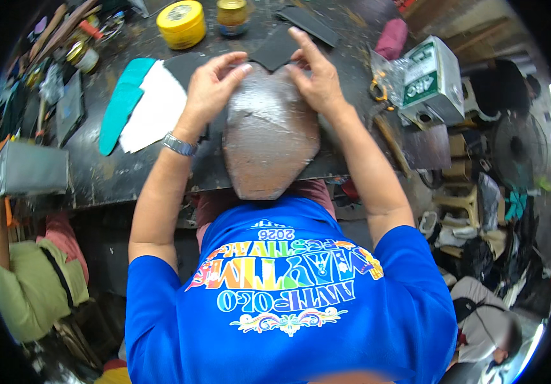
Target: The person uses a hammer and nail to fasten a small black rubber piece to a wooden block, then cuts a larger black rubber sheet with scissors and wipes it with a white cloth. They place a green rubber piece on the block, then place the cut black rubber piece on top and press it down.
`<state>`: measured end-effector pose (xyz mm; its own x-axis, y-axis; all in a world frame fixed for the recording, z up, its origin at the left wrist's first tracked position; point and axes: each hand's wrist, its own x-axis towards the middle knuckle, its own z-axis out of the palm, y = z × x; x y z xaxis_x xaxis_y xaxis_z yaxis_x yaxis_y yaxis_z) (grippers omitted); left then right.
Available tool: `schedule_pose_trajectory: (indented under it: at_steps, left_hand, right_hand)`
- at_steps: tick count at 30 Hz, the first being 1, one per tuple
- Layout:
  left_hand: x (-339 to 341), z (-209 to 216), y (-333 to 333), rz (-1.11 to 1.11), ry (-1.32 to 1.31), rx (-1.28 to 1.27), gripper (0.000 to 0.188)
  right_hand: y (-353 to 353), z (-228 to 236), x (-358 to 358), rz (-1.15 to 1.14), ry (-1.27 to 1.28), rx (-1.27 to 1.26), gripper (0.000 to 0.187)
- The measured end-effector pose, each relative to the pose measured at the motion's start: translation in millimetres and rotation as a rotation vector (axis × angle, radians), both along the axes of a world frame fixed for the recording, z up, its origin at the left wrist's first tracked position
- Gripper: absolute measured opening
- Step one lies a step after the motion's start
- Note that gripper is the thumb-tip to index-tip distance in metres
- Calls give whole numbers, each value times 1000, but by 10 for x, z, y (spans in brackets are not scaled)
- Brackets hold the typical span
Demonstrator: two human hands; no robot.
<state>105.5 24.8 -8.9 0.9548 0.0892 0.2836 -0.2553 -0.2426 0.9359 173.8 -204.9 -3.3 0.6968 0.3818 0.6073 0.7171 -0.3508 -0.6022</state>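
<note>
A thin black sheet piece (271,52) with a pointed lower edge spans the gap between my hands at the far end of a worn brown board (271,134). The board reaches past the table's near edge toward my lap. My left hand (214,84) pinches the piece's left corner between thumb and fingers. At the right side my right hand (317,80) grips it, with the index finger raised and the thumb low. Left of the board lie a white sheet (155,110) and teal cut pieces (125,102), with another dark sheet (182,66) partly behind my left hand.
Beyond my hands stand a yellow tub (181,24), a small jar (232,18) and a dark flat block (307,24). At right are a green-and-white tin (430,80), orange-handled scissors (377,89) and a wooden handle (390,144). A grey box (31,169) sits left, near another person (39,281).
</note>
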Motion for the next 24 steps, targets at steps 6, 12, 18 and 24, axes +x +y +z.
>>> schedule_pose_trajectory:
  at_steps: [6, 12, 18, 24]
  left_hand:
    - [930, -14, -78, 28, 133, 634, 52]
    - [1433, -268, -350, 173, 158, 858, 65]
    - [1412, -97, -275, -31, 348, 690, 54]
    - [880, 342, -163, 148, 168, 835, 41]
  right_hand:
    - [-969, -46, -612, -257, 107, 10, 24]
    - [-2281, -108, -511, -738, 740, 399, 62]
    - [-2811, -198, -180, -723, 926, 148, 80]
    - [-2990, -243, 125, -696, 1035, 53, 66]
